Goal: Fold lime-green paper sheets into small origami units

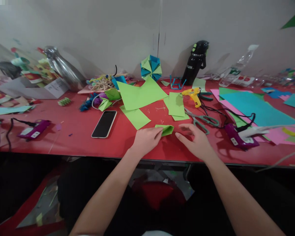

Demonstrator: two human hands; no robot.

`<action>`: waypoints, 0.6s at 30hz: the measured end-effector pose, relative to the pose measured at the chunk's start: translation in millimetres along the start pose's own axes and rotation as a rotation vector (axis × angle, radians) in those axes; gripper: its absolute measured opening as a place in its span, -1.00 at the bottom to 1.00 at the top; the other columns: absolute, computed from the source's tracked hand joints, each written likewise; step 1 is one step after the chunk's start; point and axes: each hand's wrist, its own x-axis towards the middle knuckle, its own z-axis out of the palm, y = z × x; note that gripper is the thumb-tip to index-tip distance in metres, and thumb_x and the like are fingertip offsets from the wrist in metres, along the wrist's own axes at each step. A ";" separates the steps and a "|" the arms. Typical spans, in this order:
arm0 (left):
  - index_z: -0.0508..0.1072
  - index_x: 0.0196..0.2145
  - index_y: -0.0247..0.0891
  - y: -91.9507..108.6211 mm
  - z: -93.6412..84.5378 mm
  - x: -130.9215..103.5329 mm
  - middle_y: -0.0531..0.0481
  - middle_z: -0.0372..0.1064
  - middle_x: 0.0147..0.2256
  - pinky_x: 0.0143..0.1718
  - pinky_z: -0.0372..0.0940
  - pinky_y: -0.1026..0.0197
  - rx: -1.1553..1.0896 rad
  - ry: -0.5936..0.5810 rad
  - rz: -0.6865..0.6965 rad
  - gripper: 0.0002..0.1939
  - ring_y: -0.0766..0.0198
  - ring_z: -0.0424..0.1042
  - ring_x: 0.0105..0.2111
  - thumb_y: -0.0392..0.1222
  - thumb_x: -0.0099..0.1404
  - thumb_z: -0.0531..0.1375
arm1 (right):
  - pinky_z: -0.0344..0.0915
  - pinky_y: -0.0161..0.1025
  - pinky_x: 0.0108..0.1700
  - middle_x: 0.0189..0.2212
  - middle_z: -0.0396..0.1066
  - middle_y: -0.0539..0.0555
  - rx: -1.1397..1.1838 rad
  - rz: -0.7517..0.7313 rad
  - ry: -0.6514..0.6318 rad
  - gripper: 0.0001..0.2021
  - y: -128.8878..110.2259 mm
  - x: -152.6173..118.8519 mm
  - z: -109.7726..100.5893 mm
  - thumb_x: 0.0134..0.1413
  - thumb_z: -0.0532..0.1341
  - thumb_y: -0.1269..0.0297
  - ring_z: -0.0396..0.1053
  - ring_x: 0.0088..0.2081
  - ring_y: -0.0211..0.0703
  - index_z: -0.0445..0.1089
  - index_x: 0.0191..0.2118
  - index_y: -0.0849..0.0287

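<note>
Near the table's front edge, my left hand [147,140] pinches one end of a small folded piece of green paper [167,130]. Just to the right, my right hand [194,140] is apart from the paper, thumb and fingers spread, with nothing in it. Behind my hands lie a large green sheet [140,95] and smaller green pieces, among them a strip [137,118] and a rectangle [176,104]. Grey-handled scissors [212,120] rest beyond my right hand. A yellow glue gun [193,96] lies behind them.
A phone [104,124] lies left of my hands. Purple power strips [34,129] sit on both sides, with cables. Stacked coloured paper [255,106] covers the right. At the wall stand a blue-green folded-paper ball [151,68], a black bottle [195,64], a steel flask [64,68] and a clear bottle [238,67].
</note>
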 end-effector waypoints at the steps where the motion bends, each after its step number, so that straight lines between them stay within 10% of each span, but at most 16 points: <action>1: 0.59 -0.09 -0.12 1.2 1.0 -0.3 0.04 0.63 -0.30 -0.42 0.29 0.30 0.000 0.030 0.010 -0.75 0.28 0.55 -0.36 -0.16 0.42 0.12 | 0.46 0.00 -0.06 -0.12 0.53 0.19 0.052 0.044 0.013 -0.63 -0.7 -0.5 3.2 0.14 0.29 -0.02 0.50 -0.09 0.03 0.42 -0.06 0.13; 9: 0.49 -0.11 -0.24 25.3 1.3 -7.8 -0.01 0.60 -0.32 -0.37 0.39 0.30 -0.038 0.242 0.043 -0.80 0.28 0.58 -0.35 -0.28 0.36 0.11 | 0.44 -0.15 -0.31 -0.39 0.54 0.11 0.152 0.045 0.057 -0.70 -24.6 -2.6 27.8 0.16 0.27 -0.01 0.52 -0.35 -0.05 0.41 -0.22 0.14; 18: 0.41 -0.10 -0.21 30.4 0.2 -8.8 -0.06 0.56 -0.18 -0.21 0.49 0.23 -0.275 0.192 -0.066 -0.81 0.24 0.58 -0.21 -0.30 0.33 0.15 | 0.40 -0.16 -0.18 -0.30 0.54 0.13 -0.060 -0.204 0.074 -0.85 -46.4 -7.3 28.1 0.23 0.19 0.23 0.51 -0.29 -0.07 0.42 -0.16 0.15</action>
